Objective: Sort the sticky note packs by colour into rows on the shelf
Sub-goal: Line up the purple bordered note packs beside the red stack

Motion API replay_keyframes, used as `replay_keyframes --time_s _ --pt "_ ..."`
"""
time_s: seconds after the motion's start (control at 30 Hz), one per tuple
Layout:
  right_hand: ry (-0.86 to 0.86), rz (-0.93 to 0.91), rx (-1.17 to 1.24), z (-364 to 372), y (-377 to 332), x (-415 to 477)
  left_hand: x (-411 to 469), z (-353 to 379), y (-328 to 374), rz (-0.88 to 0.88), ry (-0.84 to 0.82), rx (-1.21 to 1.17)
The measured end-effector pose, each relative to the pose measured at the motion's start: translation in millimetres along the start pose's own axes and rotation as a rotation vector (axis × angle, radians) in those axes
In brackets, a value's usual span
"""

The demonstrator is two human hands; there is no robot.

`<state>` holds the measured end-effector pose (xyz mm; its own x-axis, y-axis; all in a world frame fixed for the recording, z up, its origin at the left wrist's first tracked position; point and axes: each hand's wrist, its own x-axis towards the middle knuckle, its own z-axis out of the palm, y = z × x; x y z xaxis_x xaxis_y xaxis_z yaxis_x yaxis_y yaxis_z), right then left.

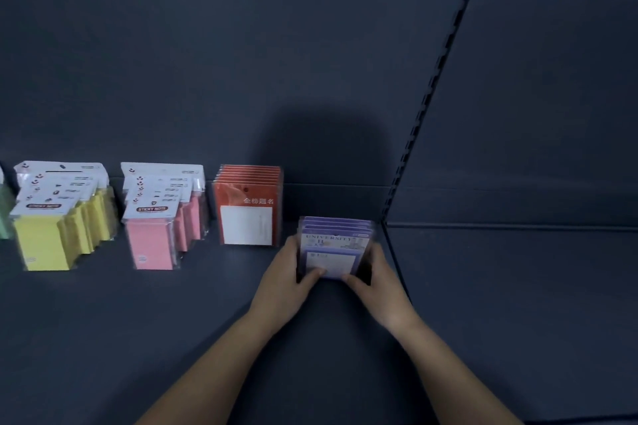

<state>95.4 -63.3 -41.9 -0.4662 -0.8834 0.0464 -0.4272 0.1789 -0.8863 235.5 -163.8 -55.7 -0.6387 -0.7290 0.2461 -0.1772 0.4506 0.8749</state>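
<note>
Your left grip (286, 281) and right grip (376, 281) clasp the purple packs (333, 245), standing on the shelf (172, 321) right of the red row (248, 207). You're likely squaring them; next, slide them farther back, level with red.

The front of the red packs (247, 214) carried four pale Chinese characters, 金榜题名, across its upper right. On the pink packs (152, 238), just left of the red packs, a dark band on the white header card read "STICKY NOTE". The yellow packs (45, 238), further left of the red packs, bore the same "STICKY NOTE" band. Right of the red packs, the foremost of the purple packs (329, 248) read "UNIVERSITY" along its top. Smaller print everywhere was too blurred to read.
</note>
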Motion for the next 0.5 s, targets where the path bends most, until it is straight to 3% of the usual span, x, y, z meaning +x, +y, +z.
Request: replay_keyframes --time_s 0.5 --pt "0.172 -0.047 -0.171 -1.2 26.0 66.4 50.1 32.4 0.7 -0.197 0.169 0.212"
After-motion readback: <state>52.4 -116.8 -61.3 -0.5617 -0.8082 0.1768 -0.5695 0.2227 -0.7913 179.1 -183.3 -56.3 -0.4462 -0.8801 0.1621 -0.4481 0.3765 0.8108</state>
